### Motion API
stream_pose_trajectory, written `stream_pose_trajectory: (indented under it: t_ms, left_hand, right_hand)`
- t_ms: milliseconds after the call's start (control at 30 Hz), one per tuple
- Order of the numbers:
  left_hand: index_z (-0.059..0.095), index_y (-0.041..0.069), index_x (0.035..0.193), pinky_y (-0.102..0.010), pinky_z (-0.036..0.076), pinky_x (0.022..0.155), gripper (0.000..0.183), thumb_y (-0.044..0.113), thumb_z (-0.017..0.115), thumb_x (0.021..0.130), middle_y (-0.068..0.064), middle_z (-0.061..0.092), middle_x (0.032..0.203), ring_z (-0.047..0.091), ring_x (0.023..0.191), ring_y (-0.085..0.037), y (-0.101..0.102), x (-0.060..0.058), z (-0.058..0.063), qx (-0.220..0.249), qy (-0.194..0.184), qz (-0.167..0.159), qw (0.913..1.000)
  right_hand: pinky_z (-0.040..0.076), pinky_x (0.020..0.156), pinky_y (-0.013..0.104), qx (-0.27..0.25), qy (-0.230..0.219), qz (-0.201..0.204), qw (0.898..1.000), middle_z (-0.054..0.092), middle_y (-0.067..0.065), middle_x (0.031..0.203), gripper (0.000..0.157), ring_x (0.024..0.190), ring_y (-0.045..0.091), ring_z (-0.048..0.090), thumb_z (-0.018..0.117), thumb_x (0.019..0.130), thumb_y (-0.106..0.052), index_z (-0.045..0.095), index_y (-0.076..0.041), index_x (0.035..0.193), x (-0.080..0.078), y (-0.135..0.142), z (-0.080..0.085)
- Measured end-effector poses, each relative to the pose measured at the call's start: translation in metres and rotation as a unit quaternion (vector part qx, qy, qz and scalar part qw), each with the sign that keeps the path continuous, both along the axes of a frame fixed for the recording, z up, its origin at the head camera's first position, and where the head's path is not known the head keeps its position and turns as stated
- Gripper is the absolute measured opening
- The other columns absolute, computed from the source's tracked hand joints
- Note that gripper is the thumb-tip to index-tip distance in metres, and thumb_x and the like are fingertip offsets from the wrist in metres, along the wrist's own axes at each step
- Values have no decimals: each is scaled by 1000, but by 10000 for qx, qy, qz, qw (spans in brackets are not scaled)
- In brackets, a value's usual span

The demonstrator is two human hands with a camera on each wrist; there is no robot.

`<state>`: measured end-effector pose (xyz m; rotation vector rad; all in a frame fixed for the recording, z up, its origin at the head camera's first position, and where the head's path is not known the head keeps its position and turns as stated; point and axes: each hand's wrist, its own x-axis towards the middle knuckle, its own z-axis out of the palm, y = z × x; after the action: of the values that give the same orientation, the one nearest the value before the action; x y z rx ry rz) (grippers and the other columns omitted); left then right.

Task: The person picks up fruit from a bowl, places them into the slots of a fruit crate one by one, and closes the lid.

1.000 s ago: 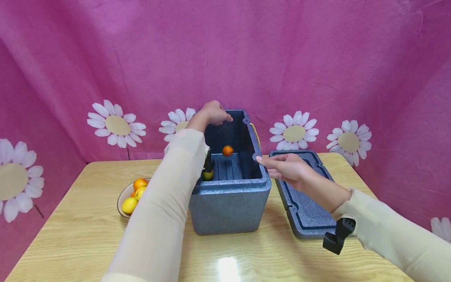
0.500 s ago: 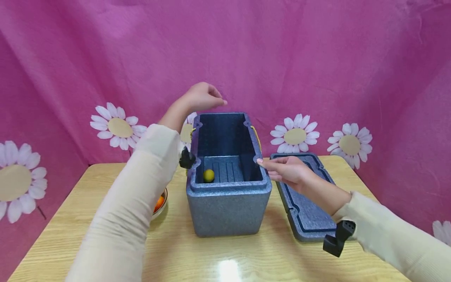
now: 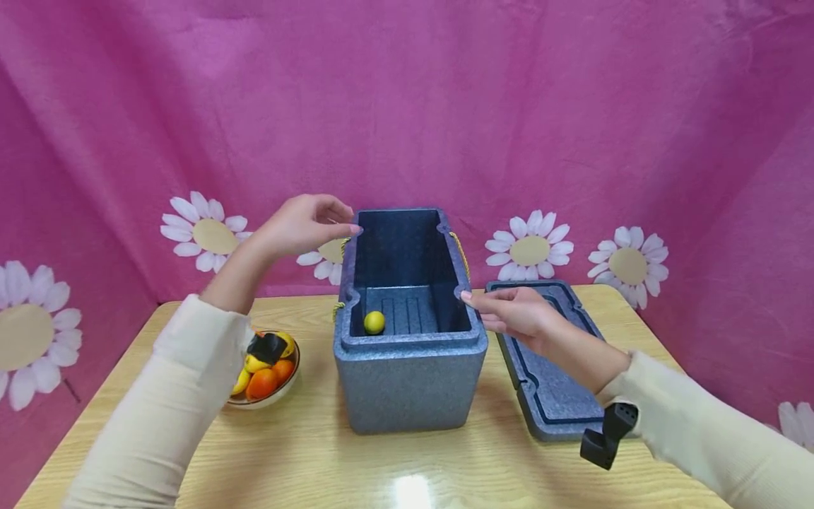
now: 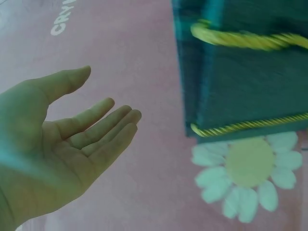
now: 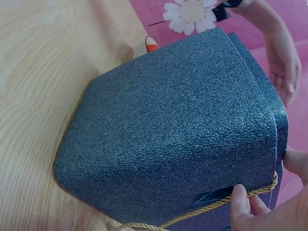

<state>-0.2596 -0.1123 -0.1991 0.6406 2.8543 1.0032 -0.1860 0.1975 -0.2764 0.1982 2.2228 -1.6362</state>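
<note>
A grey foam cooler box (image 3: 410,389) stands uncovered on the table, with a yellow lemon (image 3: 374,323) on its floor at the near left. My left hand (image 3: 305,225) hovers beside the box's far left rim; the left wrist view shows its fingers spread loosely, holding nothing. On the opposite side, my right hand (image 3: 518,311) grips the right rim. Its thumb lies over the edge while its fingers (image 5: 239,204) press the outer wall beside the yellow rope handle (image 5: 207,208). The front wall hides part of the box floor.
Left of the box, a bowl (image 3: 273,400) holds oranges (image 3: 262,384) and yellow fruit, partly covered by my left wrist camera (image 3: 267,347). To the right lies the grey lid (image 3: 559,389). A pink flowered cloth (image 3: 407,106) hangs behind the table.
An orange in mid-air inside the box, below my left hand, has dropped out of sight. My left hand has risen out, then come down left of the box. My right hand stays put.
</note>
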Motion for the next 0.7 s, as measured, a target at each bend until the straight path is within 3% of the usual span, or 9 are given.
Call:
stream_pose_trajectory:
  t_ms: [200, 500, 633, 700]
  left_hand:
    - [59, 1, 125, -50, 50, 102, 41, 29, 61, 95, -22, 65, 127, 61, 120, -36, -31, 10, -32, 14, -76, 18, 10000]
    - [60, 0, 124, -48, 53, 97, 41, 29, 62, 95, -22, 68, 121, 65, 111, -34, -73, 25, -78, 76, -220, 428, 9988]
    - [60, 0, 123, -49, 52, 98, 41, 30, 62, 96, -21, 68, 119, 65, 111, -35, -85, 35, -93, 63, -243, 553, 9982]
    - [59, -1, 124, -50, 52, 98, 41, 29, 62, 96, -22, 68, 119, 65, 112, -36, -90, 40, -101, 76, -229, 598, 9979]
  right_hand:
    - [33, 120, 41, -9, -23, -68, 10000, 37, 17, 157, 68, 142, 29, 43, 60, 95, -39, 41, 3, 145, 1, 0, -2]
    - [33, 120, 41, 147, -19, -3, 9999, 36, 17, 158, 70, 140, 27, 46, 60, 95, -43, 42, 1, 146, 1, -1, 0]
    - [34, 120, 39, 130, -17, -55, 9999, 38, 15, 157, 68, 124, 14, 59, 61, 94, -42, 44, 1, 144, 0, -1, -1]
    - [34, 120, 38, 145, -5, -80, 9999, 39, 14, 156, 67, 116, 6, 59, 61, 94, -42, 45, 1, 144, 0, -2, -2]
